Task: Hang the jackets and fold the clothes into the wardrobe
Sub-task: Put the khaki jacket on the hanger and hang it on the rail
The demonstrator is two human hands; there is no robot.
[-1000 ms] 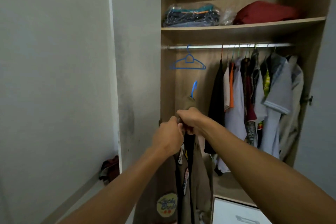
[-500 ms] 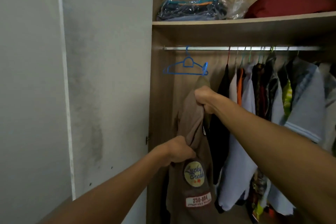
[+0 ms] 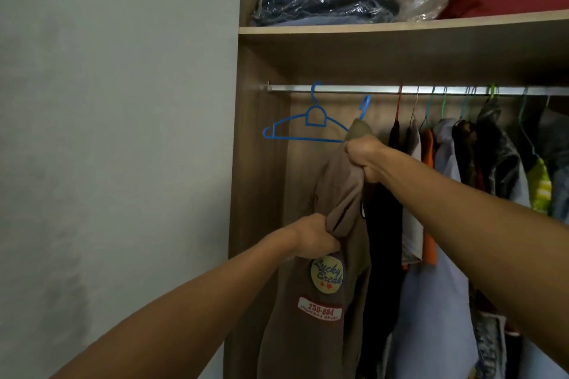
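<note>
Now both hands grip brown jacket (image 3: 326,332); right hand (image 3: 365,160) up top, left hand (image 3: 314,237) lower.

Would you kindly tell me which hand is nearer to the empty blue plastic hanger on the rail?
Right. The right hand grips the brown jacket beside the empty blue plastic hanger; the left hand grips it well below.

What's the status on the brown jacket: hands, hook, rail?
Both hands on brown jacket: right hand grips near collar, left hand grips lower. Its blue hook just under rail, not on. Empty blue hanger close left.
</note>
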